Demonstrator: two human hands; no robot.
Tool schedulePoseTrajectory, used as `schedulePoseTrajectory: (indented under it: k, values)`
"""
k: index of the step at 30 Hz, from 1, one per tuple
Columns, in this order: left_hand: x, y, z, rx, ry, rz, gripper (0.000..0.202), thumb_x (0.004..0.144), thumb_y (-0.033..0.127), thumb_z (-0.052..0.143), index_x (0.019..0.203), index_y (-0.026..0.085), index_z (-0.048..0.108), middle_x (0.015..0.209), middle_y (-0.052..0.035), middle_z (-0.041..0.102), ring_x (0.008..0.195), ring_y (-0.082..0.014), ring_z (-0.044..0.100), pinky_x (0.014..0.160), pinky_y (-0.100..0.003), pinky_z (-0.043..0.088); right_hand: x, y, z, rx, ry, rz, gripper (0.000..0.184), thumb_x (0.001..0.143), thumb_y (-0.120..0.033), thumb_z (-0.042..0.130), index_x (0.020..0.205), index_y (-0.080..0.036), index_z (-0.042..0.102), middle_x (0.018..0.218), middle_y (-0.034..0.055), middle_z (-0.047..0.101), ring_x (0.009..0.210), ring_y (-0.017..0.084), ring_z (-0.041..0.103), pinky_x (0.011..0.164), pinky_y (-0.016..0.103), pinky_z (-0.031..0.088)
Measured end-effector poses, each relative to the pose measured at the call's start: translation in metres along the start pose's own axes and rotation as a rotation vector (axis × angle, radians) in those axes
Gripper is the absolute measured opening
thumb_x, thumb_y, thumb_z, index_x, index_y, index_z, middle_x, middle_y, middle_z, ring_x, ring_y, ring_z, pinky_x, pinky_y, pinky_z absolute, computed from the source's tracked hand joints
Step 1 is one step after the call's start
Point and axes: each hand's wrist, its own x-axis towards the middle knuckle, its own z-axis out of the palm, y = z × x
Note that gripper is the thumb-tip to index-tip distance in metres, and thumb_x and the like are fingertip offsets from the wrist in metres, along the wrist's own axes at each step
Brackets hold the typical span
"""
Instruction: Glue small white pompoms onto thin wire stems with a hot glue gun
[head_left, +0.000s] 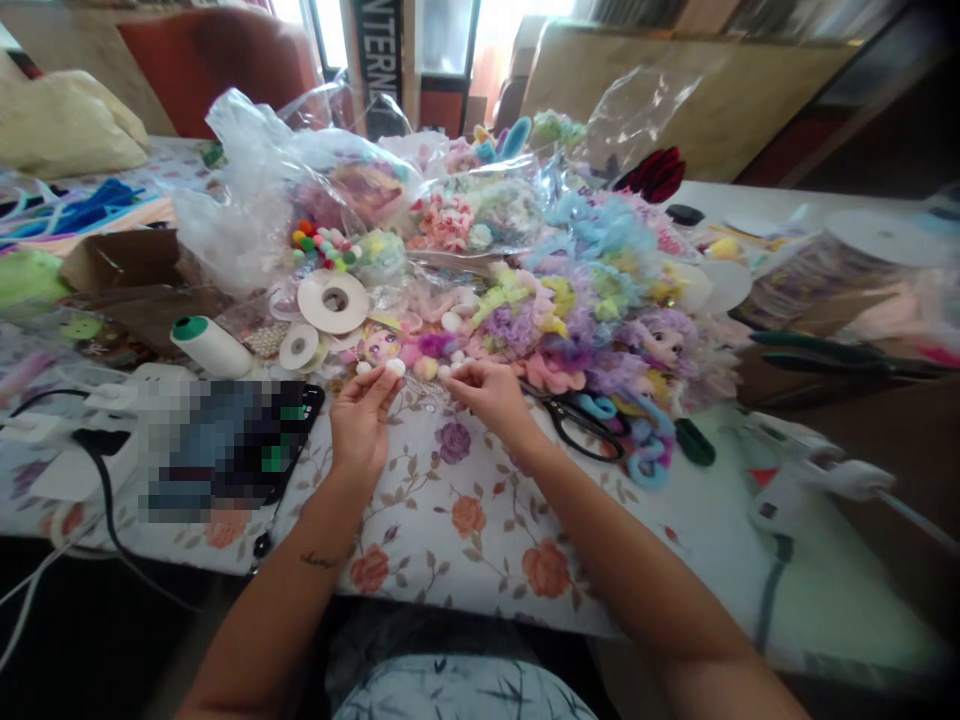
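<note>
My left hand [358,418] pinches a small white pom-pom [396,368] between thumb and fingertips. Opposite it, my right hand [491,396] is closed in a pinch near a few small white balls; whatever its fingertips hold is too small to make out. Just beyond the hands lie a doll's head [381,343] with yellow hair and a purple fluffy piece [437,346]. Black-handled scissors [589,428] rest to the right of my right hand, partly under pastel fluffy trims [525,315].
Left are a phone [296,440], a thread cone [212,347], ribbon spools [334,300] and power plugs with cables. Clear plastic bags [247,200] of colourful trims fill the back. A glue gun [799,460] and pliers [817,355] sit right. The flowered tablecloth [469,560] shows in front.
</note>
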Motion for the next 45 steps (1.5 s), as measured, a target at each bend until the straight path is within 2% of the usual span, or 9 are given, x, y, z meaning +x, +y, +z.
schedulePoseTrajectory:
  k: [5, 11, 14, 19, 26, 29, 33, 37, 45]
  values:
    - [-0.009, -0.007, 0.003, 0.054, -0.048, -0.024, 0.027, 0.050, 0.021, 0.088, 0.071, 0.016, 0.072, 0.077, -0.0004, 0.073, 0.078, -0.0127, 0.068, 0.085, -0.031, 0.053, -0.036, 0.028, -0.034, 0.084, -0.006, 0.087, 0.016, 0.071, -0.032, 0.064, 0.075, -0.017, 0.063, 0.062, 0.0007, 0.065, 0.055, 0.015, 0.059, 0.054, 0.026, 0.045]
    - [-0.021, -0.019, 0.004, 0.177, -0.108, -0.036, 0.026, 0.052, 0.025, 0.088, 0.072, 0.017, 0.074, 0.071, 0.0002, 0.071, 0.072, -0.0122, 0.066, 0.079, -0.030, 0.053, -0.064, 0.048, -0.041, -0.362, 0.075, -0.174, 0.011, 0.078, -0.017, 0.055, 0.078, -0.018, 0.066, 0.077, 0.0057, 0.067, 0.074, 0.019, 0.060, 0.071, 0.031, 0.045]
    - [-0.021, -0.024, 0.000, 0.256, -0.132, -0.030, 0.024, 0.055, 0.026, 0.087, 0.075, 0.019, 0.075, 0.069, 0.0009, 0.070, 0.070, -0.0109, 0.064, 0.082, -0.030, 0.051, -0.067, 0.048, -0.041, -0.417, 0.068, -0.215, 0.011, 0.080, -0.016, 0.055, 0.080, -0.018, 0.066, 0.080, 0.0069, 0.066, 0.078, 0.021, 0.059, 0.072, 0.032, 0.045]
    - [-0.019, -0.030, -0.005, 0.305, -0.157, -0.033, 0.024, 0.057, 0.026, 0.087, 0.077, 0.019, 0.075, 0.072, 0.0009, 0.071, 0.073, -0.0114, 0.064, 0.087, -0.032, 0.050, -0.061, 0.042, -0.042, -0.521, 0.087, -0.110, 0.010, 0.082, -0.021, 0.061, 0.090, -0.016, 0.065, 0.082, 0.0076, 0.067, 0.080, 0.023, 0.059, 0.074, 0.033, 0.044]
    - [-0.019, -0.031, -0.006, 0.364, -0.161, -0.019, 0.028, 0.056, 0.030, 0.087, 0.078, 0.019, 0.076, 0.072, 0.0002, 0.070, 0.076, -0.0129, 0.064, 0.089, -0.034, 0.049, -0.042, 0.036, -0.037, -0.686, -0.002, -0.044, 0.006, 0.083, -0.019, 0.065, 0.079, -0.014, 0.066, 0.089, 0.0123, 0.067, 0.090, 0.026, 0.058, 0.080, 0.035, 0.042]
    - [-0.020, -0.031, -0.005, 0.360, -0.169, -0.023, 0.027, 0.056, 0.029, 0.087, 0.078, 0.018, 0.076, 0.072, 0.0000, 0.071, 0.075, -0.0125, 0.064, 0.086, -0.032, 0.049, -0.041, 0.037, -0.034, -0.571, -0.014, -0.089, 0.011, 0.083, -0.012, 0.061, 0.073, -0.016, 0.063, 0.080, 0.0083, 0.067, 0.083, 0.023, 0.060, 0.076, 0.032, 0.043]
    - [-0.023, -0.030, -0.002, 0.399, -0.181, 0.003, 0.023, 0.057, 0.025, 0.086, 0.077, 0.018, 0.075, 0.070, 0.0004, 0.071, 0.070, -0.0116, 0.063, 0.079, -0.030, 0.051, -0.049, 0.025, -0.030, -0.171, 0.053, -0.099, 0.008, 0.084, -0.018, 0.061, 0.077, -0.019, 0.064, 0.069, 0.0009, 0.067, 0.063, 0.016, 0.060, 0.062, 0.026, 0.044]
    - [-0.027, -0.029, 0.002, 0.408, -0.224, 0.032, 0.018, 0.059, 0.021, 0.084, 0.074, 0.018, 0.075, 0.069, 0.0005, 0.071, 0.068, -0.0118, 0.063, 0.075, -0.029, 0.051, -0.059, 0.011, -0.021, 0.087, 0.105, -0.127, 0.006, 0.083, -0.022, 0.063, 0.081, -0.020, 0.068, 0.074, 0.0011, 0.071, 0.066, 0.016, 0.064, 0.062, 0.026, 0.048]
    - [-0.030, -0.031, 0.002, 0.424, -0.284, 0.069, 0.014, 0.061, 0.018, 0.082, 0.073, 0.019, 0.076, 0.076, -0.0007, 0.073, 0.076, -0.0128, 0.065, 0.076, -0.026, 0.052, -0.067, 0.022, -0.010, 0.096, 0.234, -0.160, 0.009, 0.082, -0.024, 0.066, 0.086, -0.022, 0.073, 0.084, 0.0028, 0.075, 0.076, 0.019, 0.069, 0.074, 0.031, 0.053]
